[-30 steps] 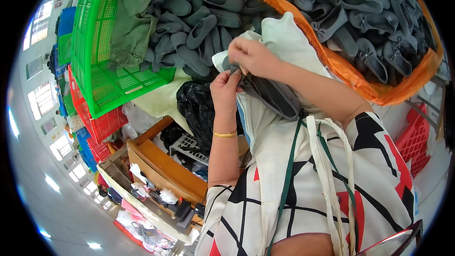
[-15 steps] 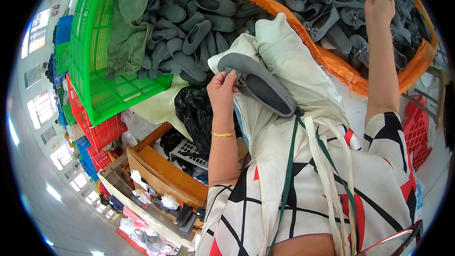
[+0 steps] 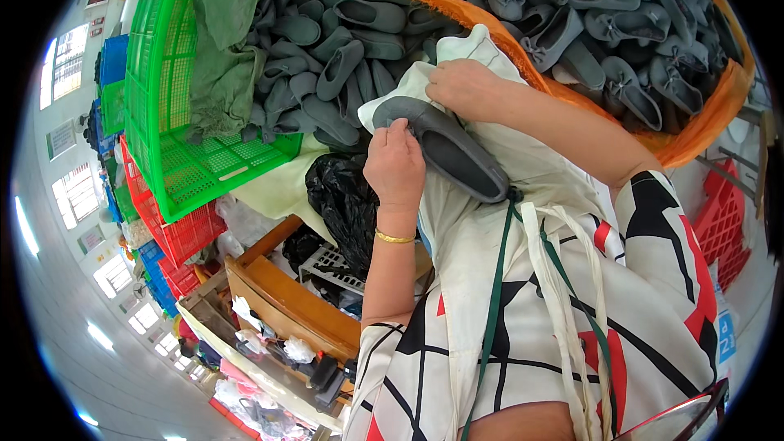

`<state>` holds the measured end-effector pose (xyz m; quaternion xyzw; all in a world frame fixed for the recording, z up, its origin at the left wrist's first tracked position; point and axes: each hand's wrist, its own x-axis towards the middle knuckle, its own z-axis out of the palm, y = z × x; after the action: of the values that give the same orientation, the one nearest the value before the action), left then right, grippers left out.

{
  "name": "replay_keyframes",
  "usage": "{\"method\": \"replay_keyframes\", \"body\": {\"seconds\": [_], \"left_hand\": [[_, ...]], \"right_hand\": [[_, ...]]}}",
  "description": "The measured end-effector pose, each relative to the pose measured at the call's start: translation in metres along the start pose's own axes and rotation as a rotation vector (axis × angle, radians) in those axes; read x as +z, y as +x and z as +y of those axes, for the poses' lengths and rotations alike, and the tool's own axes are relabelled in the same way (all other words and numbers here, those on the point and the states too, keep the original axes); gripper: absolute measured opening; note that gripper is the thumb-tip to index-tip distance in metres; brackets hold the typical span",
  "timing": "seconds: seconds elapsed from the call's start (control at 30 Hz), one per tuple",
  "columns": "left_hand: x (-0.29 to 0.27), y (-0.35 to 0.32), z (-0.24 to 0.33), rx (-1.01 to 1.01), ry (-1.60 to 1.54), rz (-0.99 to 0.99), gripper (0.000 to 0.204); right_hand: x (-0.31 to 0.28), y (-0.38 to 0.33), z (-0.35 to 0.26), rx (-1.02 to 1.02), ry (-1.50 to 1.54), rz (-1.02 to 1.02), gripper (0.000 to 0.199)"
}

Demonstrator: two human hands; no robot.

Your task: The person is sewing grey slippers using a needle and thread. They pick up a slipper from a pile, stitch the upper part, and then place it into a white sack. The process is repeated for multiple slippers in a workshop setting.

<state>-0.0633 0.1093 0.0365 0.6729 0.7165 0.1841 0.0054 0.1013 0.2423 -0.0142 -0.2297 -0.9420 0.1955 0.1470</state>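
Note:
A grey slip-on shoe (image 3: 464, 162) lies on the white cloth (image 3: 535, 140) over my lap, its opening facing up and its toe pointing up and left. My left hand (image 3: 394, 165), with a gold bracelet at the wrist, is closed on the shoe's upper near the toe, where a bow sits. Just right of the toe is my right hand (image 3: 467, 88), its fingers pinched together beside the shoe. Whatever they hold, if anything, is too small or hidden to make out.
Many similar grey shoes (image 3: 339, 69) fill a green plastic crate (image 3: 155, 98) at the upper left. More shoes with bows (image 3: 629, 90) lie in an orange sack (image 3: 563, 106) at the upper right. A black plastic bag (image 3: 339, 212) and a wooden drawer (image 3: 302, 302) are at the left.
My right hand has come down from above the orange sack to beside the shoe's toe. My left hand keeps its hold, with its wrist turned slightly.

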Motion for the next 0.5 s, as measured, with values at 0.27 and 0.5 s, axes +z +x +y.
{"method": "replay_keyframes", "body": {"seconds": [0.27,0.5], "left_hand": [[0.001,-0.006,0.012,-0.189,-0.065,-0.119,0.043],[0.014,-0.013,-0.005,-0.239,-0.131,-0.088,0.038]], "right_hand": [[-0.005,0.039,-0.033,0.494,1.276,0.460,0.031],[-0.042,0.046,-0.085,0.649,1.932,0.369,0.038]]}}
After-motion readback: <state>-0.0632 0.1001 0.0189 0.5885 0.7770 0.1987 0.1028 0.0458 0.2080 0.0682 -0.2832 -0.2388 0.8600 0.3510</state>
